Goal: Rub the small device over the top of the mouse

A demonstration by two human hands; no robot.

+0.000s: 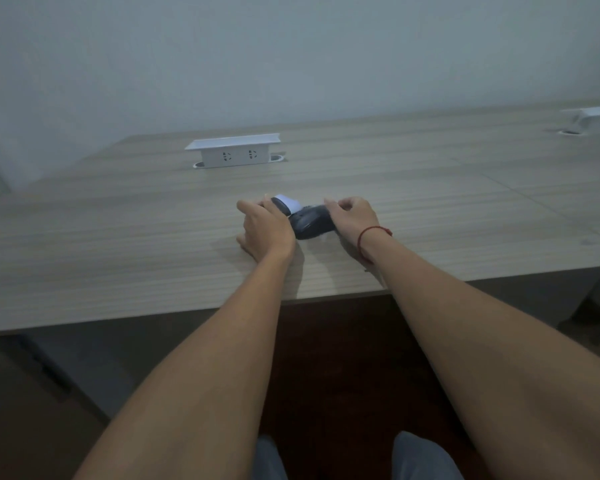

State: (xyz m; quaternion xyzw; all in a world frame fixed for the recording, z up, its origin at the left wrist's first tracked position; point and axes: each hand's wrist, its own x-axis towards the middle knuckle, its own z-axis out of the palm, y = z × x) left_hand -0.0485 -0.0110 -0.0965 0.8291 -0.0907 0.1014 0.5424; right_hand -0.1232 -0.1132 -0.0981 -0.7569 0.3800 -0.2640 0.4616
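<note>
Both hands work on a dark grey fabric bundle with a white band [303, 216] lying on the pale wood-grain counter [118, 237]. The left hand [265, 225] has its fingers curled over the white end, and the right hand [355, 214] pinches the dark end — the rolling looks almost finished, though not yet released.

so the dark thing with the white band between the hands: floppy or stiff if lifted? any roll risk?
Probably soft: the dark bundle looks rounded and slightly fuzzy-edged, like rolled fabric, so it may sag or unroll. The white band at its left end may hold it together. Likely light, since the left hand and right hand hold it only at its ends. Its rounded shape could roll on the smooth table.
</note>
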